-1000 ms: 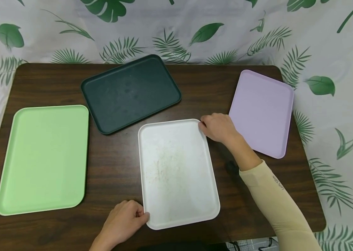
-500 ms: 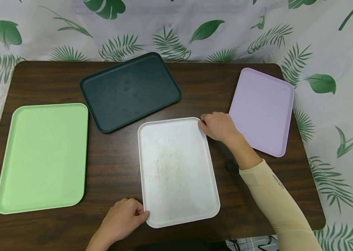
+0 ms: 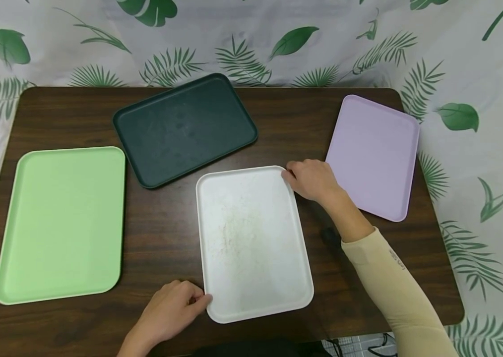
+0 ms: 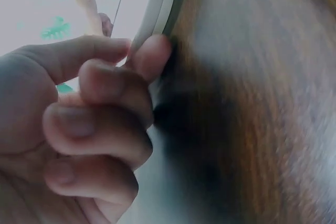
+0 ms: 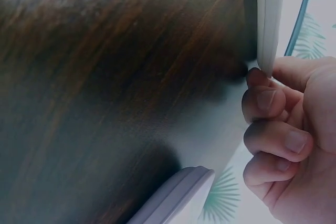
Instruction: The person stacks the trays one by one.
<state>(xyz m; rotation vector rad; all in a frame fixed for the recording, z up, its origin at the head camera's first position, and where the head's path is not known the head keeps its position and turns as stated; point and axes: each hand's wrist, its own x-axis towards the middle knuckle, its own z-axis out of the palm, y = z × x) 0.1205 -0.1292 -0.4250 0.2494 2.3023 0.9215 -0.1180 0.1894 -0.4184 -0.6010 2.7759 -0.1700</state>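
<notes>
A white rectangular tray [image 3: 256, 238] with faint brownish stains in its middle lies on the dark wooden table. My left hand [image 3: 173, 308] pinches its rim near the lower left corner; in the left wrist view the thumb and a bent forefinger [image 4: 152, 56] meet at the edge, the other fingers curled below. At the upper right corner my right hand [image 3: 311, 179] holds the rim between thumb and curled fingers [image 5: 265, 100]. The right forearm wears a beige sleeve and passes over the table close to the purple tray.
A light green tray [image 3: 61, 225] lies at the left. Behind the white one a dark green tray [image 3: 184, 129] sits at an angle, its far corner past the table's back edge. The purple tray [image 3: 374, 156] lies at the right edge. A leaf-patterned cloth [image 3: 269, 25] hangs behind.
My left hand has drawn slightly to the left, its thumb looking a little straighter at the rim. The right hand and the trays keep their places; the head view has shifted slightly.
</notes>
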